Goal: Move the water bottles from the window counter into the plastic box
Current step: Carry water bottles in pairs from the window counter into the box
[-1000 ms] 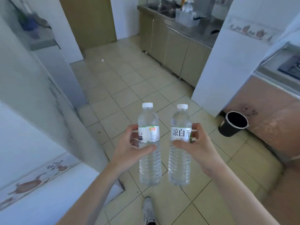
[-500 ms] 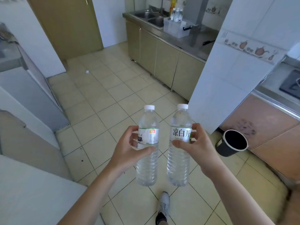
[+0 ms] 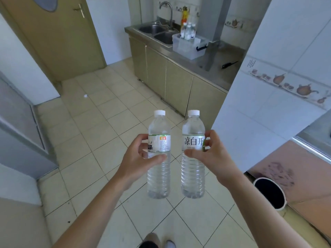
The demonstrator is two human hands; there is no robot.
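Bottles were mid-carry: left hand [image 3: 138,156] gripped one bottle [image 3: 159,158], right hand [image 3: 208,154] gripped another [image 3: 193,158], both centre frame. Plastic box [image 3: 188,46] on the counter [image 3: 215,68], upper middle, already held a few bottles; looked partly done.

A steel double sink [image 3: 157,33] with a curved tap [image 3: 167,11] sits at the far end of the kitchen counter [image 3: 220,68], above beige cabinet doors [image 3: 177,85]. A small black utensil [image 3: 229,64] lies near the counter's right edge. A black bucket [image 3: 270,193] stands on the tiled floor [image 3: 100,133] by the right wall, and a tan door [image 3: 59,36] stands at the far left.
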